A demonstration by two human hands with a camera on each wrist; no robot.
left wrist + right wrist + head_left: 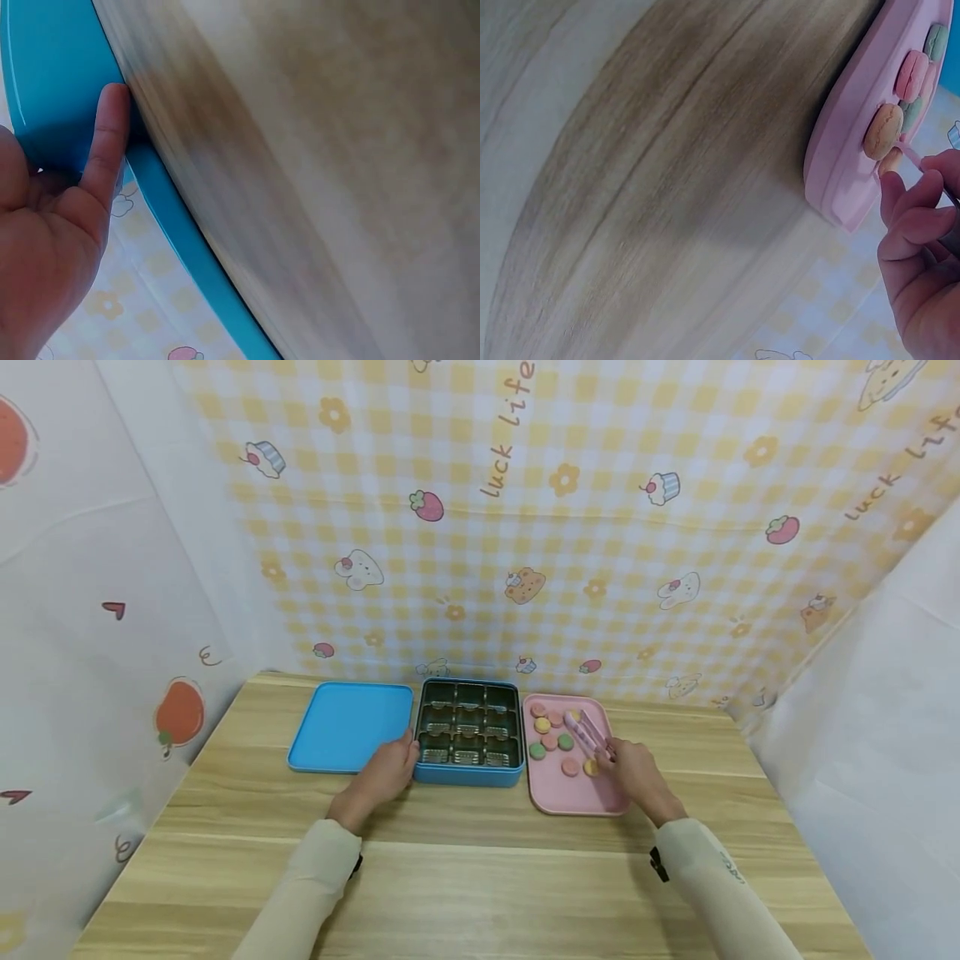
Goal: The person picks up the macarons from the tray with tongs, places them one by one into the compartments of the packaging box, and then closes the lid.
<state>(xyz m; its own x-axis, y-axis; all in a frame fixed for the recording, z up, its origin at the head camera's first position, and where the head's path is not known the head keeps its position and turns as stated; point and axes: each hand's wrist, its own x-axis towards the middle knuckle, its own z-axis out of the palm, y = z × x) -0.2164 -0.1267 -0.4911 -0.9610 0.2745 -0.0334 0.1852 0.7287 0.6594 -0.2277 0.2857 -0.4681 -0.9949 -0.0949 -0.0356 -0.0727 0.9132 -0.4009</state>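
Gripping pink tongs [583, 733] by the near end in the right hand [636, 770], with thumb and fingers [922, 191] curled close around the handle, at the right side of a pink tray [577, 797]. Aiming the tongs forward and left from the fingertips, arms slightly parted, toward a far yellow macaron [576, 716] at the tray's upper right; impossible to tell about contact between tips and macaron. Reaching past a nearer yellow macaron [885, 131], just beside the fingertips in the right wrist view, with pink and green macarons [550, 742] scattered left of the hand. Resting the left hand [386, 768] against the left wall of a blue box [468, 775], with one finger extended straight along the side, low near the wood-grain table [480, 885], and the other fingers mostly hidden. Facing a nine-compartment insert [469, 723] inside the box, between the tray on the right and a flat blue lid [352, 727] on the left. Wearing cream sleeves [318, 860] with black bands [659, 864] at the wrists, before a yellow-and-white checked curtain [480, 560] printed with strawberries, cupcakes and the words "luck life."
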